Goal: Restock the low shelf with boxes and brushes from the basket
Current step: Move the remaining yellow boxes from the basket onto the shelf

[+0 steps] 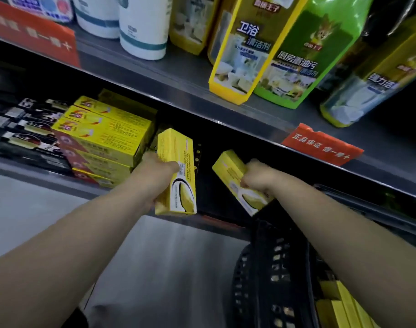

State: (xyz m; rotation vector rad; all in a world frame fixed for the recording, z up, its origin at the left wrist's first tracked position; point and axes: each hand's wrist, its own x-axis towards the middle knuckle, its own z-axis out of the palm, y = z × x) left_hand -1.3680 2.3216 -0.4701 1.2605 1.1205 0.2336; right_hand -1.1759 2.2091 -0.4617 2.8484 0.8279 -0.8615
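Head view is showing us reaching with both bare arms toward the dark opening of the low shelf [24, 170]. Our left hand [158, 172] is gripping a yellow box [177, 150] around its middle, fingers curled round it, and the box is standing nearly upright in the air. Our right hand [256, 176] is clutching a second yellow box [228, 168] in a closed fist, tilted with its far end pointing up and away from us. The two boxes are apart, neither one touching the shelf.

Just left of our left hand, a stack of matching yellow boxes [102, 133] is lying flat on the low shelf, and farther left dark boxes [24, 129] are sitting in rows (their print is too blurred for us to read). Below our right forearm, the black basket [268, 275] is standing on the grey floor [166, 268], with more yellow boxes [344, 306] showing inside it. Above both hands, the upper shelf [155, 74] is carrying white containers [143, 27], a yellow bottle [244, 48] and a green bottle [304, 60], and a red tag [320, 144] is hanging on its front edge above our right hand.
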